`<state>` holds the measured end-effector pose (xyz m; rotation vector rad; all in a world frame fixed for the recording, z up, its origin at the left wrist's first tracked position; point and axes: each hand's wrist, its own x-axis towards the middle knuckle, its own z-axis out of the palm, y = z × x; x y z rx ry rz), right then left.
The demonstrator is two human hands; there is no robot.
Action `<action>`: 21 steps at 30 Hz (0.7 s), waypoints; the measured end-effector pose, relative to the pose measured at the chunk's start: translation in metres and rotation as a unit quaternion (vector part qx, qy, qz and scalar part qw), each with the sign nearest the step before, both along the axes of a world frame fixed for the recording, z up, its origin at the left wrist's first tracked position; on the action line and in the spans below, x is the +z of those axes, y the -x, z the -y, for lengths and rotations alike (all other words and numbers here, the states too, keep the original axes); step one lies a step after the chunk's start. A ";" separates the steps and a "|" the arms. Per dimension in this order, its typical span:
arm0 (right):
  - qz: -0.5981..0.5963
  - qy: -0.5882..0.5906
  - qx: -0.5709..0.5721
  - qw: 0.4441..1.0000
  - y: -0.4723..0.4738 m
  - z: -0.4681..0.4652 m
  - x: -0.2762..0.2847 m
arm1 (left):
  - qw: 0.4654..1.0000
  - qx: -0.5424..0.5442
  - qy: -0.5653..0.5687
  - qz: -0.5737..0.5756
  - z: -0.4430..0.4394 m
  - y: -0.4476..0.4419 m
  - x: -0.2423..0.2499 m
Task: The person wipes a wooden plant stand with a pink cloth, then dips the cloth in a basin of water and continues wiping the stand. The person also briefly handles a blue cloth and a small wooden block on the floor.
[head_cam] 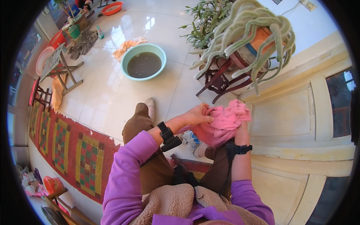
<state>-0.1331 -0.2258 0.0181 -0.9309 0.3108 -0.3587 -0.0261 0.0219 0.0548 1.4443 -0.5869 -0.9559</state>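
My left hand [198, 114] pinches the near-left part of a bunched pink cloth [226, 121] between thumb and fingers. The cloth is held in the air in front of my right knee, and part of it hangs down between my forearms. My right hand [242, 130] holds the cloth from the right side; folds cover its fingers, so mostly the wrist shows. Below the cloth, by my right shoe, lies a crumpled clear plastic bag [188, 138] with a blue part.
A light green basin [123, 66] of murky water stands ahead on the tiles, beside a peach-coloured cloth [128, 46]. Potted cacti [253, 45] on a dark wooden stand are ahead right, a cream door [281, 118] right. A folding stool [70, 74] and red patterned mat [64, 146] lie left.
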 end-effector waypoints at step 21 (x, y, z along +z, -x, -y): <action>-0.125 0.126 0.079 0.981 -0.030 -0.060 0.046 | 0.982 0.150 0.109 -0.034 0.011 -0.029 0.015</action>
